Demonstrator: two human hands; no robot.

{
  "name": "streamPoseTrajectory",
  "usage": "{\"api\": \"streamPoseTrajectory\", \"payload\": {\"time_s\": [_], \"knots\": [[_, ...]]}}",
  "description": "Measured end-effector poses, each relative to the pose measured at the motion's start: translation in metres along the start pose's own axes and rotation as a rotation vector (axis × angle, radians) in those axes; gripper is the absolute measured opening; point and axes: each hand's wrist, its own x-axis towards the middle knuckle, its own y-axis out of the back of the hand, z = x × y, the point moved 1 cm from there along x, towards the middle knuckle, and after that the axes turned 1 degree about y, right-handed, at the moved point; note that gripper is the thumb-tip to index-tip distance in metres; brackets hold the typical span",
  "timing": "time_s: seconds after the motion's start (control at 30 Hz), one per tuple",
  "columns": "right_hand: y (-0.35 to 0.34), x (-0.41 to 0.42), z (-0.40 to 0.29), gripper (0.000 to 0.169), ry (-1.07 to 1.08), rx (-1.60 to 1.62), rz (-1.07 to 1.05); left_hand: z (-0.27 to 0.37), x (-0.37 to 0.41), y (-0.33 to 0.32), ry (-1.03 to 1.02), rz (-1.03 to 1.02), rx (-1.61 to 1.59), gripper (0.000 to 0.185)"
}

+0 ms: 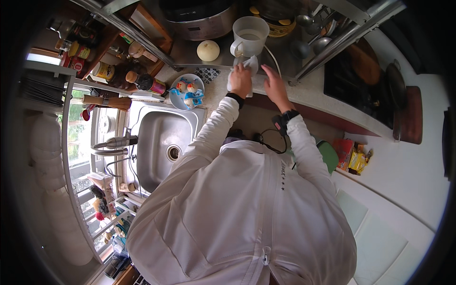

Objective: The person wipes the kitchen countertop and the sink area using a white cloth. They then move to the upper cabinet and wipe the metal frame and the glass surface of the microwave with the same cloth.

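Note:
My left hand is closed on a crumpled white cloth or paper towel at the counter's front edge. To its right, my right hand holds nothing, with its fingers extended. Just beyond both hands stands a translucent white plastic jug with a handle. Left of the jug, a pale round fruit or vegetable rests on the metal surface. A plate bearing several items in blue and white wrappers sits nearer the sink.
A stainless steel sink with a faucet lies to the left. Behind the jug are a rice cooker and hanging ladles. Metal shelf posts flank the counter. A dark cooktop is at the right.

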Motion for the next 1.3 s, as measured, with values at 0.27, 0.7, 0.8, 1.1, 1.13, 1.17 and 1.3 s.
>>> {"api": "streamPoseTrajectory", "payload": {"time_s": [0.27, 0.7, 0.8, 1.1, 1.13, 1.17, 1.3], "knots": [[-0.012, 0.0, 0.018, 0.059, 0.034, -0.067, 0.029, 0.047, 0.008, -0.014, -0.14, -0.008, -0.064, 0.032], [-0.031, 0.018, 0.024, 0.036, -0.066, -0.189, -0.008, 0.023, 0.018, -0.003, -0.154, 0.106, -0.033, 0.029], [-0.016, 0.009, 0.034, 0.024, -0.114, -0.257, 0.024, 0.044, 0.022, -0.023, -0.247, 0.088, 0.014, 0.022], [-0.033, 0.007, 0.014, 0.018, -0.09, -0.247, 0.073, 0.018, 0.007, -0.003, -0.229, 0.096, -0.06, 0.02], [-0.04, 0.006, 0.019, 0.032, -0.076, -0.235, -0.011, 0.013, 0.002, 0.005, -0.194, 0.048, -0.079, 0.021], [-0.05, 0.002, 0.023, 0.027, -0.11, -0.274, -0.067, 0.012, -0.005, 0.013, -0.165, -0.006, -0.1, 0.021], [-0.044, -0.031, 0.005, 0.016, -0.148, -0.217, -0.085, 0.015, -0.029, 0.025, -0.163, -0.147, -0.122, 0.022]]}}
